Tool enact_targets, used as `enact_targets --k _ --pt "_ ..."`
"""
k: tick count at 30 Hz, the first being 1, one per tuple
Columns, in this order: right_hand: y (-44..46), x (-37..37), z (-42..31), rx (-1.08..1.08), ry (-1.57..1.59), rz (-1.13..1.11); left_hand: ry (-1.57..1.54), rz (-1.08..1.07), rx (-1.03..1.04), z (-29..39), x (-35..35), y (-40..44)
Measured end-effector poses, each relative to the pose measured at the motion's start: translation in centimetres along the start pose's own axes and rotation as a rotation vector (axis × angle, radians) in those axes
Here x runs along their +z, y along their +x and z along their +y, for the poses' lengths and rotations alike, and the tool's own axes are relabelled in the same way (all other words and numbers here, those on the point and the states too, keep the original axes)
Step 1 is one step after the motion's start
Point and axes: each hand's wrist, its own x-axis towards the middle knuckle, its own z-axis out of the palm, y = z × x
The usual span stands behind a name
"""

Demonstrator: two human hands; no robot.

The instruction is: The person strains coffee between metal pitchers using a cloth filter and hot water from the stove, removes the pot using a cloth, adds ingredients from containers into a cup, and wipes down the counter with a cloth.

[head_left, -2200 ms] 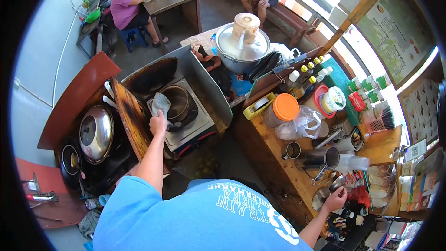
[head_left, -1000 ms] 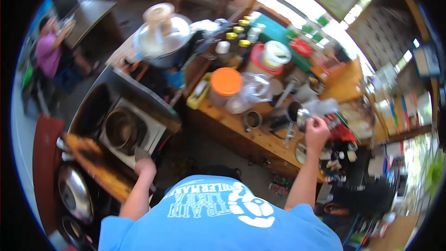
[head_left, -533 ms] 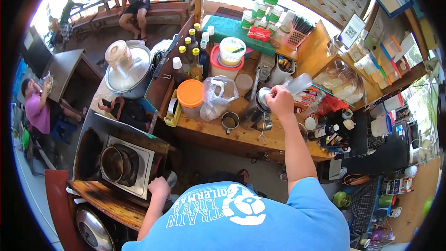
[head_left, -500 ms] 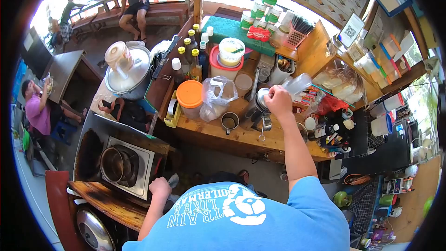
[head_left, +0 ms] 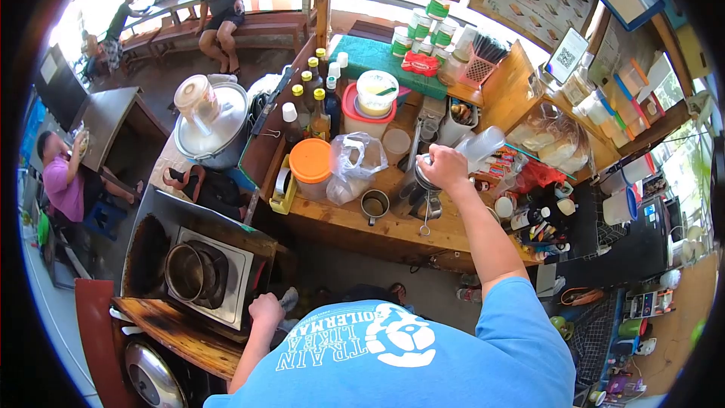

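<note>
My right hand (head_left: 445, 167) is closed over the top of a tall dark cylindrical canister (head_left: 408, 192) on the wooden counter; the fingers hide most of its top. Close to it, a small metal ring tool (head_left: 425, 229) hangs at the counter's front edge. Left of the canister stands a metal mug (head_left: 374, 205) with its handle toward me. Down beside the stove, my left hand (head_left: 266, 308) has its fingers curled. A greyish item (head_left: 288, 299) shows just past that hand; whether the hand holds it is unclear.
A blackened pot (head_left: 186, 272) sits on the gas stove (head_left: 238, 276). An orange-lidded tub (head_left: 310, 162), a plastic bag (head_left: 353, 170) and several bottles (head_left: 317, 112) crowd the counter's left. Clear plastic cups (head_left: 483, 145) lie beyond my right hand. Two seated people are farther off.
My right hand has shifted slightly left and down, and its fingers now cover more of the canister's pale top. The left hand stays by the stove. The whole view has moved a little.
</note>
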Motion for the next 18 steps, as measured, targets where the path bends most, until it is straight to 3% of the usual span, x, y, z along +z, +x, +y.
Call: enact_targets --k 18 --pt "0.1 2.4 1.1 0.052 0.095 0.179 0.006 0.068 0.073 -0.8 0.6 1.0"
